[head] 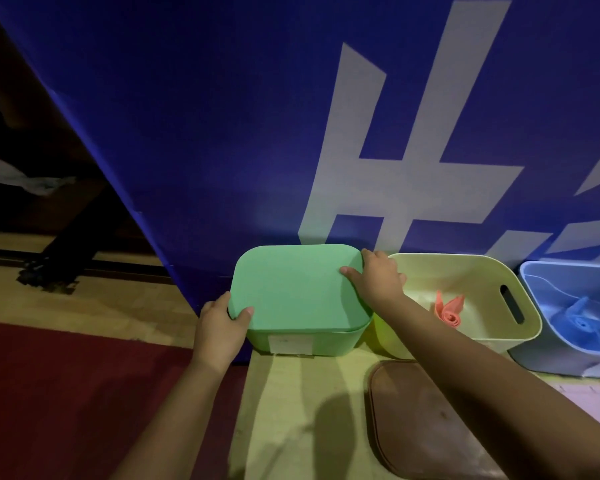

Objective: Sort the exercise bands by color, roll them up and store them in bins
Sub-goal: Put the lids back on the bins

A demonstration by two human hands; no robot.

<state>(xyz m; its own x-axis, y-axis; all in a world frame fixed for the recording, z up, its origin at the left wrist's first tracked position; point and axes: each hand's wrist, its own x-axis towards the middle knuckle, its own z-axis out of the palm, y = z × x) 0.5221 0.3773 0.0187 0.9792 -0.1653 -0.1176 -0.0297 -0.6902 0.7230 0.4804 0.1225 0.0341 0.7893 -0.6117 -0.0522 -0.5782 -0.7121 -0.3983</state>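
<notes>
I see the green lid (297,285) lying on its green bin (305,337), long axis nine-to-three; my left hand (222,327) grips its eight o'clock corner, right hand (378,278) its two o'clock corner.

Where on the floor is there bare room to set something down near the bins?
Bare floor lies in front of the green bin, between the red mat and the brown lid. The wall side is crowded: green bin, yellow bin and blue bin stand close together, both hands on the green lid.
</notes>
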